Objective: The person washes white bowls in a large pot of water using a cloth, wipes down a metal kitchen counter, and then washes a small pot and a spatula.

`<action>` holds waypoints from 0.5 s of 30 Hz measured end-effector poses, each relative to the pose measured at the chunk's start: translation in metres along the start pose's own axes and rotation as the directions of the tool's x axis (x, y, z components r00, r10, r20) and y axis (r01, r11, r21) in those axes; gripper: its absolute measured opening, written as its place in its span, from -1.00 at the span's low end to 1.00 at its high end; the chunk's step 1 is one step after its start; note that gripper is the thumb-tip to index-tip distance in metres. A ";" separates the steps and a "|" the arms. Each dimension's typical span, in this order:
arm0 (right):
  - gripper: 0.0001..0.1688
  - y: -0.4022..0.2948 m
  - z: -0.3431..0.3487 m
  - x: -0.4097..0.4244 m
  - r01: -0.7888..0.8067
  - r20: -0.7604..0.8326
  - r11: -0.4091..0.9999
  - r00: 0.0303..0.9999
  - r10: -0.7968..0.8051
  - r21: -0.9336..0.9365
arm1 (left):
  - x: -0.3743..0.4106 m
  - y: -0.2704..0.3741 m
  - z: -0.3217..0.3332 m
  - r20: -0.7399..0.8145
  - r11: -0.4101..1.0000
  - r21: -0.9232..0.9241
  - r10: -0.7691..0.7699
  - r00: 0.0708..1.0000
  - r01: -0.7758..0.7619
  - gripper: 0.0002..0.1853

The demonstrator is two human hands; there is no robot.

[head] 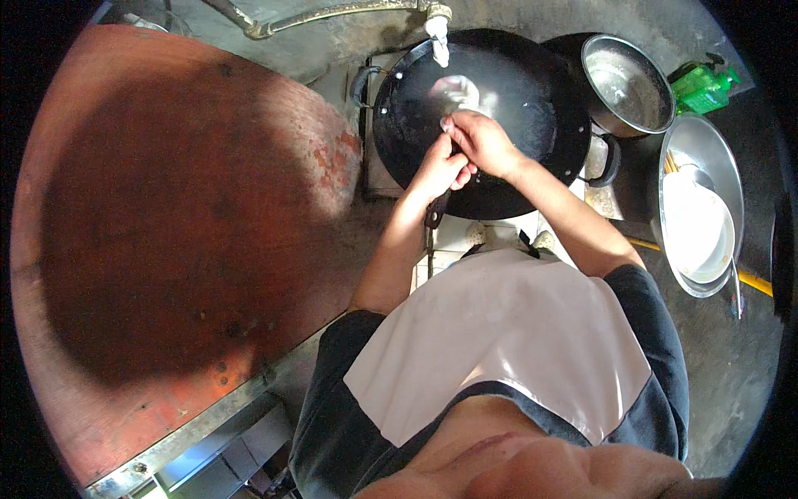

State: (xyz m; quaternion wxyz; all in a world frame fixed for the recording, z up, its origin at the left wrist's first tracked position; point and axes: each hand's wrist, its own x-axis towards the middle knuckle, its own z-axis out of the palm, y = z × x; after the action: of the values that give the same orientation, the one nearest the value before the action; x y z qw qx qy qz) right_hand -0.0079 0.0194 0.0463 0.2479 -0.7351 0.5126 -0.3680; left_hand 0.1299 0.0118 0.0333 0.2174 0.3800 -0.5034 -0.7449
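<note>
A large black wok (pixel 517 125) lies below a tap (pixel 439 43), with what looks like water and a pale round thing (pixel 458 90) in it. Over the wok's near left part, my left hand (pixel 446 168) is closed around a dark handle (pixel 436 209) that points down towards me; what the handle belongs to is hidden. My right hand (pixel 483 140) touches the left one from above, its fingers pinched near a small whitish bit (pixel 446 125). I cannot tell whether the right fingers hold that bit or only touch it.
A round red-brown tabletop (pixel 187 218) takes up the left side. Right of the wok stand a metal pot (pixel 626 87), a green pump bottle (pixel 703 90) and a steel basin (pixel 726 150) holding pale bowls (pixel 695 218) and utensils. A pipe (pixel 336 11) runs along the back.
</note>
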 end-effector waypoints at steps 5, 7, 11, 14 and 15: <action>-0.76 0.063 -0.009 0.023 -0.230 -0.097 0.968 0.971 0.220 -0.103 | -0.003 -0.008 0.002 -0.008 0.999 -0.048 -0.025 1.000 0.025 -0.87; -0.73 0.087 -0.018 0.019 -0.286 -0.010 0.891 0.953 0.303 -0.353 | 0.001 -0.011 -0.003 -0.030 0.996 -0.085 -0.008 1.000 0.005 -0.86; -0.69 0.112 -0.007 0.005 -0.397 0.213 0.856 0.852 0.478 -0.332 | 0.008 -0.007 -0.020 -0.050 0.987 -0.160 0.003 0.999 -0.011 -0.88; -0.67 0.109 -0.003 0.008 -0.449 0.097 0.888 0.884 0.458 -0.097 | 0.011 -0.014 -0.025 -0.110 0.982 -0.186 -0.033 0.993 0.012 -0.87; -0.66 0.094 -0.005 0.011 -0.480 0.051 0.877 0.875 0.481 -0.019 | 0.013 -0.016 -0.026 -0.122 0.981 -0.194 -0.027 0.992 0.003 -0.88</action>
State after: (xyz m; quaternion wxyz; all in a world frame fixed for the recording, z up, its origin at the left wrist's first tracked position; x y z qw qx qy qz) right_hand -0.0632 -0.0240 -0.0171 0.3431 -0.5952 0.6731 -0.2736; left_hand 0.1436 -0.0067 0.0091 0.2786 0.4063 -0.4114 -0.7669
